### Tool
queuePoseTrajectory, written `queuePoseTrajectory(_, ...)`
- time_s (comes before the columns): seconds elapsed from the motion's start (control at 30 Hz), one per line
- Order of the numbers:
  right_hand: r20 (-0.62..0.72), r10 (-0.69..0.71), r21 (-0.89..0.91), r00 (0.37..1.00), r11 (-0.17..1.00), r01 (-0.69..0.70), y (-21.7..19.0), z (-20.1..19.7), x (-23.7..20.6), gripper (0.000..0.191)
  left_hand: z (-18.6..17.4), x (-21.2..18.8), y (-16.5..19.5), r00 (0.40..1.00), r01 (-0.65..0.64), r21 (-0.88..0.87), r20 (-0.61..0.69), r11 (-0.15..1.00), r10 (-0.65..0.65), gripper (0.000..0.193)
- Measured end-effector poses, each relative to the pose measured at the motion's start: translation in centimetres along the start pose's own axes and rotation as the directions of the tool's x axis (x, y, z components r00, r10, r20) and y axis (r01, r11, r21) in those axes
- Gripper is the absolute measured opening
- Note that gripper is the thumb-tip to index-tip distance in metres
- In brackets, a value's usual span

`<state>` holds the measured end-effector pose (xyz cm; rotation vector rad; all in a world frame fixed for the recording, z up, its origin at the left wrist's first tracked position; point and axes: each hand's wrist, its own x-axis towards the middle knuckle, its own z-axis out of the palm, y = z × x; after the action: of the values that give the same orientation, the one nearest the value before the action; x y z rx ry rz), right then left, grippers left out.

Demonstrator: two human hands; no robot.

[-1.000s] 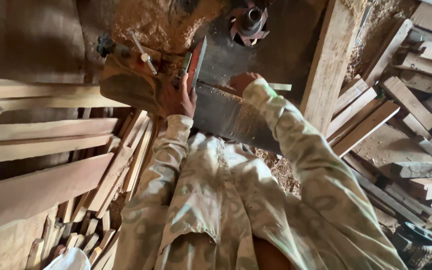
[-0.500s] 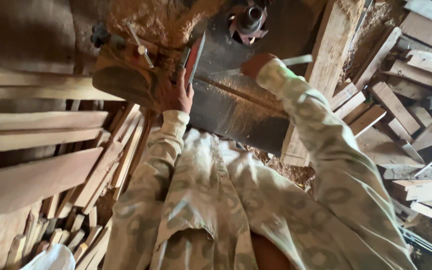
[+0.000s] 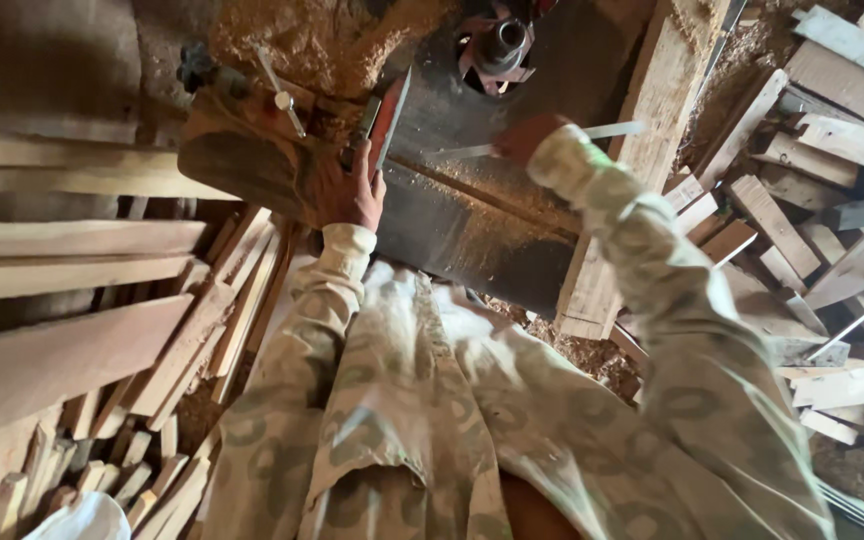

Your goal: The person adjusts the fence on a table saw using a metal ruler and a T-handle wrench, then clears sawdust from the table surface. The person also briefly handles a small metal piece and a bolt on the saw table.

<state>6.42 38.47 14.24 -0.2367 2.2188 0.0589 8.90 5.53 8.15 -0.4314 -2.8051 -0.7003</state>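
Observation:
My left hand [image 3: 350,192] grips the edge of a red metal fence [image 3: 389,120] on a dark woodworking machine table [image 3: 472,215] dusted with sawdust. Farther along the table, my right hand [image 3: 530,135] is closed on a thin pale wooden strip [image 3: 607,130] that lies flat across the table and sticks out on both sides of the hand. Both arms wear patterned beige sleeves. A dark spindle with a red hub [image 3: 497,40] sits just beyond the table.
Long planks [image 3: 62,250] are stacked at the left, with several short slats [image 3: 192,350] below them. A thick sawdust-covered beam [image 3: 642,150] runs beside the machine. Many loose offcuts [image 3: 832,230] lie piled at the right. A heap of sawdust [image 3: 322,40] sits at the top.
My right hand has moved farther along the table and to the right, and it now has the thin strip in it. My left hand has stayed on the red fence.

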Motion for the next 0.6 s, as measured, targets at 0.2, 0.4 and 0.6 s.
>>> queuePoseTrajectory(0.2, -0.278, 0.052, 0.197, 0.959, 0.98, 0.003, -8.3, 5.0, 1.8, 0.029, -1.0, 0.2, 0.1, 0.999, -0.04, -0.011, -0.023, 0.999, 0.04, 0.059)
queuePoseTrajectory(0.4, -0.519, 0.28, 0.604, 0.808, 0.788, 0.115, -10.9, 9.9, -0.9, 0.026, -1.5, 0.3, 0.1, 0.994, 0.0, -0.011, 0.109, 1.0, 0.001, 0.058)
queuePoseTrajectory(0.6, -0.516, 0.352, 0.712, 0.781, 0.683, 0.163, -14.7, 10.5, 0.8, 0.032, -1.0, 0.2, 0.1, 1.0, -0.012, 0.014, 0.021, 1.0, 0.012, 0.059)
